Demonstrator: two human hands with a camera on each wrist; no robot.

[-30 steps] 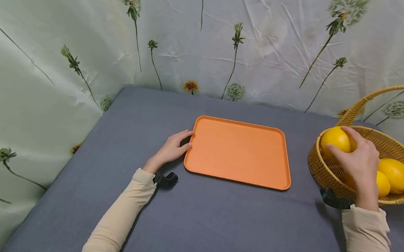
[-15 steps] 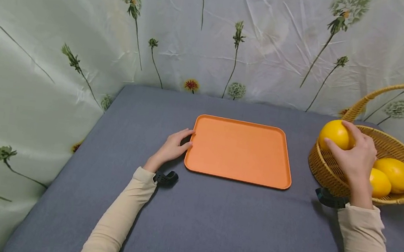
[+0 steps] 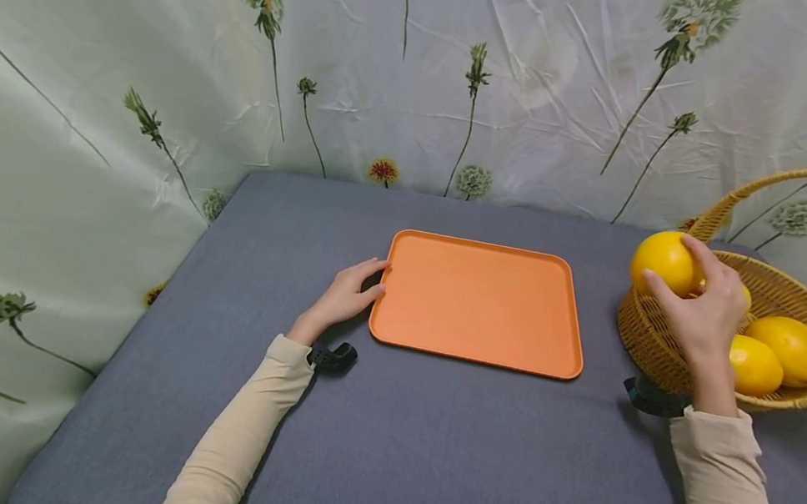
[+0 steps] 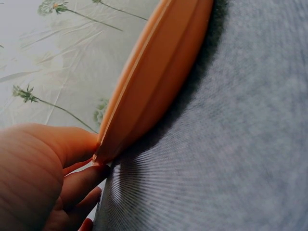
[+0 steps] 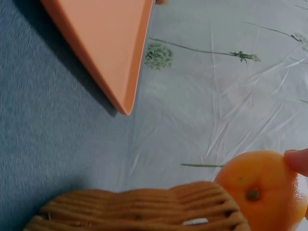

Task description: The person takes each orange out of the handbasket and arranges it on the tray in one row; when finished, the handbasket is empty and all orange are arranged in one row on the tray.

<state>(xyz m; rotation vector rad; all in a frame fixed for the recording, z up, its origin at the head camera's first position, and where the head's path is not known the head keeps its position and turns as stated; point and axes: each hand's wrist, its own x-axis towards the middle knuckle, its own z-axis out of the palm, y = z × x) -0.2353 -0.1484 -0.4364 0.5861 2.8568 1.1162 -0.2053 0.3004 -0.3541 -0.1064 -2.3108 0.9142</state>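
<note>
My right hand (image 3: 706, 310) grips a round yellow-orange orange (image 3: 665, 263) by its sides, at the left rim of a wicker basket (image 3: 652, 350). In the right wrist view, the orange (image 5: 260, 192) shows its stem spot; only a fingertip (image 5: 297, 161) is visible there. Beneath and behind that hand, the basket contains more yellow fruit, including a large oblong one (image 3: 790, 350) and a rounder one (image 3: 755, 366). At the left edge of a flat orange tray (image 3: 480, 303), my left hand (image 3: 343, 295) touches the rim with thumb and fingers spread apart.
A tall handle (image 3: 775, 182) arches over the basket. Grey-blue cloth (image 3: 468, 462) covers the table, and a flower-printed curtain (image 3: 541, 118) hangs along its back and left. Between tray and basket lies a strip of tablecloth.
My right hand has lifted the orange and shifted it slightly left, to the basket's rim. More of the fruit behind it now shows. My left hand and the tray stay put.
</note>
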